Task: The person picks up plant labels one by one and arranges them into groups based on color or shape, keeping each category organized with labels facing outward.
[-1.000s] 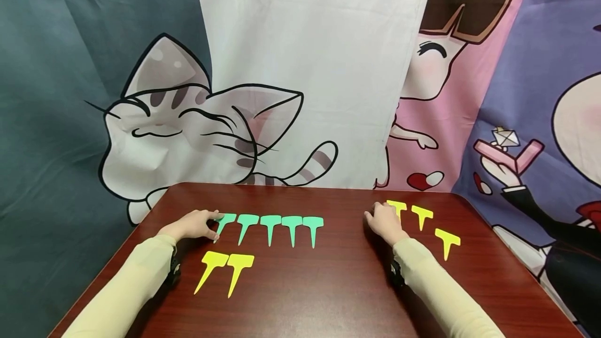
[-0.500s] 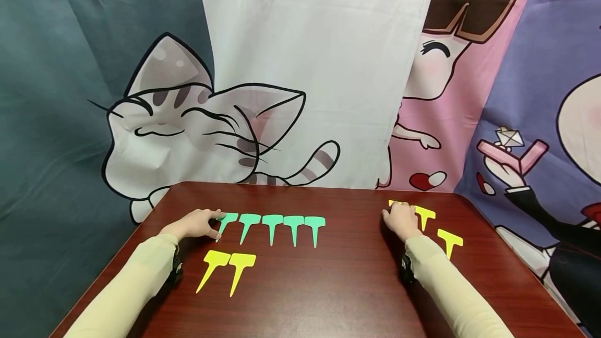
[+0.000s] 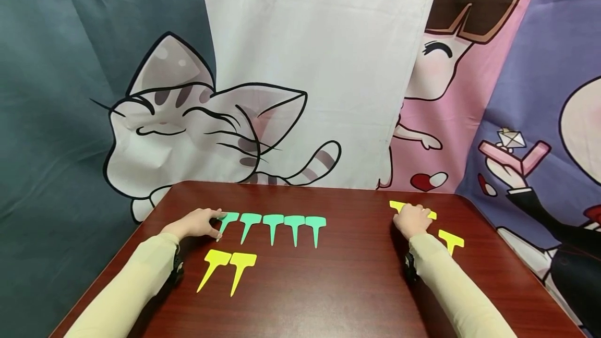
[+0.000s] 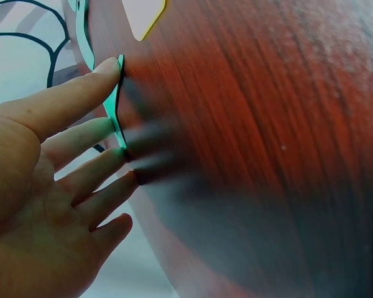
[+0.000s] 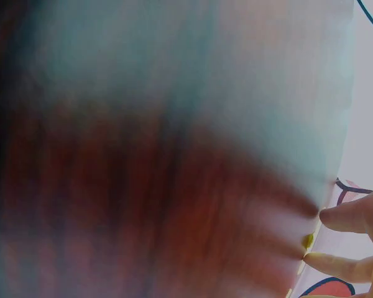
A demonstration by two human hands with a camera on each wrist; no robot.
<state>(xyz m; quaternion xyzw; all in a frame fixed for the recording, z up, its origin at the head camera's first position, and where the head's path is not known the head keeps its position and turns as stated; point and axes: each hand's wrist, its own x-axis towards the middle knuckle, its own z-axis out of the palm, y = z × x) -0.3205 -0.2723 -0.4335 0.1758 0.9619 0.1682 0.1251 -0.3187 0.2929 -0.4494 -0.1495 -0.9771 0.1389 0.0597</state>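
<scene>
My left hand (image 3: 194,223) touches the leftmost green T-shaped plant label (image 3: 229,217) in a row of several. The left wrist view shows that label (image 4: 114,105) edge-on, thumb at one end and extended fingertips along the other. On the right, my right hand (image 3: 413,220) reaches over two yellow T-shaped plant labels, partly hiding the left one (image 3: 396,205) and the one beside it (image 3: 432,215). In the right wrist view two fingertips touch the table near a yellow bit (image 5: 308,241); most of that hand is out of frame.
Two yellow labels (image 3: 217,258) lie nearer on the left, below the green row (image 3: 273,219). Another yellow label (image 3: 451,239) lies right of my right hand, its stem partly behind the sleeve. A printed cloth (image 3: 305,119) hangs behind the dark red table (image 3: 328,280).
My right hand has moved right, from beside the first yellow label to over the second. The left hand remains at the leftmost green label. The labels appear unmoved.
</scene>
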